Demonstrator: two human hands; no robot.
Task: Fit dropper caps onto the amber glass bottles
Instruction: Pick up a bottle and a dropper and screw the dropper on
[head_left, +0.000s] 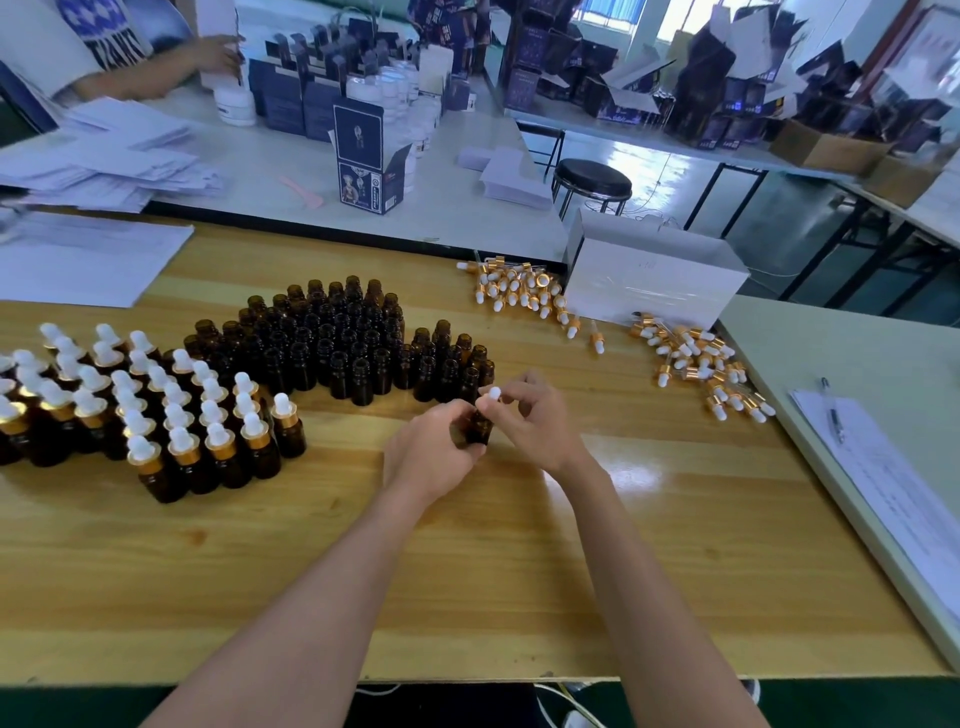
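bright daylight | glare on table (623, 483) | edges warped, background soft

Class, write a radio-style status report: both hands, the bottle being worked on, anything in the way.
Left hand grips amber bottle. Right hand pinches dropper cap atop it. Uncapped bottles stand close behind.

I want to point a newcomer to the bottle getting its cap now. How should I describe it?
On the wooden table, look at the near edge of the crowd of open bottles. There the left hand grips a dark bottle and the right hand pinches its white-tipped cap. It is the only bottle being held.
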